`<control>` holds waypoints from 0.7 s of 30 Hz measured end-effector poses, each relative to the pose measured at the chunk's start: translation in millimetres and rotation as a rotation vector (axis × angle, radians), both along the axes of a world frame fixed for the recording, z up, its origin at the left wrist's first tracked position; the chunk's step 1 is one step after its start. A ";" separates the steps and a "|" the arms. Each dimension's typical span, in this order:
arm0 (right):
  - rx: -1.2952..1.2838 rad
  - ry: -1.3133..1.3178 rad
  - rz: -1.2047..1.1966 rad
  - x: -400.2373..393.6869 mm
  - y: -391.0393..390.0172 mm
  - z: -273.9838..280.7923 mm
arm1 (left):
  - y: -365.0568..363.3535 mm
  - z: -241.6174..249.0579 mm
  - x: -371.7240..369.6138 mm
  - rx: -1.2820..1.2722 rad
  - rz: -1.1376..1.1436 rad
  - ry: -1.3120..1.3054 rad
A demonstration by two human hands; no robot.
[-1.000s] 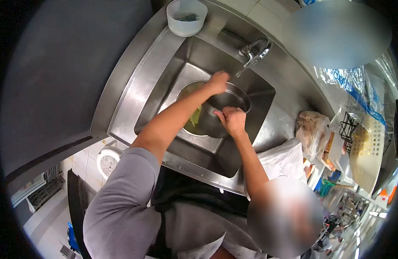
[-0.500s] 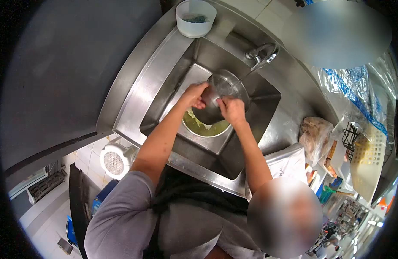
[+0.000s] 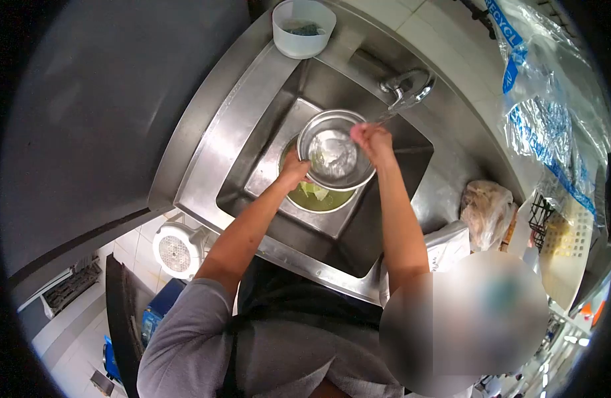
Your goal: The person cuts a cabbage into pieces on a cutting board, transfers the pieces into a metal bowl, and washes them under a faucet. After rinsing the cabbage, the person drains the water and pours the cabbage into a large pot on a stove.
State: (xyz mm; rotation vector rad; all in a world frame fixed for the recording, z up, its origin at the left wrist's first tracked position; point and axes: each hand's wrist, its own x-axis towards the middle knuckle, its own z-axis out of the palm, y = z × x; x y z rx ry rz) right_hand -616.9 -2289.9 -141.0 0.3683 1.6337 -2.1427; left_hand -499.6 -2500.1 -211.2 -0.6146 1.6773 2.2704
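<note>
A round metal bowl point(image 3: 335, 151) with clear water in it is held over the steel sink, its open side up. My left hand point(image 3: 295, 171) grips its left rim, thumb on the edge. At the upper right rim my right hand point(image 3: 373, 140) has its fingers closed, partly blurred; whether they hold the rim or something small is unclear. Beneath the bowl stands a larger pot point(image 3: 322, 202) with yellow-green liquid and pale leafy pieces, partly covered by the bowl. The faucet point(image 3: 409, 89) is just beyond my right hand.
The steel sink point(image 3: 252, 146) surrounds the pot. A translucent white tub point(image 3: 304, 30) with something dark inside stands on the far left corner. To the right are a plastic bag with brown contents point(image 3: 488, 209), a perforated white basket point(image 3: 570, 249) and clear plastic sheeting point(image 3: 550, 119).
The bowl has gone from tilted to nearly level, its inside and water now showing. My right hand has moved up and right, and my left hand slightly down and left.
</note>
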 end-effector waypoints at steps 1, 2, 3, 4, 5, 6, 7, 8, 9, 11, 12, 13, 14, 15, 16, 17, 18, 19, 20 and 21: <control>-0.097 -0.101 -0.109 -15.5 -3.6 -5.5 | 1.8 22.4 -1.2 -0.073 -0.015 -0.026; -0.194 -0.196 -0.220 -23.7 -5.0 -8.3 | 3.1 16.1 -3.0 -0.064 -0.005 -0.009; -0.118 -0.115 -0.087 -23.3 -6.3 -9.5 | 5.3 6.2 -6.0 -0.053 0.006 0.010; -0.040 -0.036 0.046 -20.4 -8.8 -11.8 | 7.3 -3.6 -7.6 -0.039 0.018 0.026; 0.040 0.044 0.180 -18.0 -11.0 -11.2 | 5.6 -1.5 -10.5 -0.036 0.002 0.010; 0.410 0.218 0.420 -7.2 -13.6 3.2 | 1.0 4.4 -11.6 -0.032 -0.013 -0.010; 0.783 0.391 0.657 11.2 -12.3 18.5 | -5.5 9.9 -13.1 -0.028 -0.026 -0.030; 1.157 0.565 0.890 33.4 -12.2 37.4 | -15.9 19.2 -18.5 0.006 -0.094 -0.117; 1.285 0.716 1.003 62.7 -8.6 53.1 | -28.9 31.8 -27.5 0.041 -0.162 -0.205; 1.381 0.957 0.980 98.9 -3.3 61.8 | -47.8 53.3 -41.0 0.050 -0.312 -0.319; 1.344 1.036 0.843 109.4 -1.2 57.7 | -48.9 57.3 -45.3 0.058 -0.340 -0.304; 1.302 1.111 0.701 114.8 0.0 51.5 | -48.9 62.0 -51.6 0.062 -0.368 -0.286; 1.278 0.973 0.564 115.1 3.9 42.7 | -49.0 64.6 -59.6 0.063 -0.397 -0.268; 1.246 0.836 0.431 112.4 11.5 30.0 | -49.5 67.6 -69.3 0.126 -0.391 -0.281; 1.208 0.697 0.300 108.9 20.7 15.2 | -47.8 69.9 -75.2 0.077 -0.346 -0.205; 1.154 0.477 0.222 102.9 36.5 -7.8 | -43.8 75.6 -80.1 0.029 -0.305 -0.131; 1.094 0.257 0.141 95.5 57.2 -34.9 | -38.4 77.6 -85.1 -0.017 -0.267 -0.055; 0.951 0.086 0.048 99.3 63.8 -42.7 | -31.9 69.5 -89.5 -0.014 -0.227 -0.021; 0.816 -0.076 -0.068 103.0 70.1 -50.0 | -23.1 61.6 -94.0 0.042 -0.247 0.004; 0.600 -0.181 -0.189 115.3 64.8 -49.5 | -13.2 54.2 -98.9 0.098 -0.264 0.031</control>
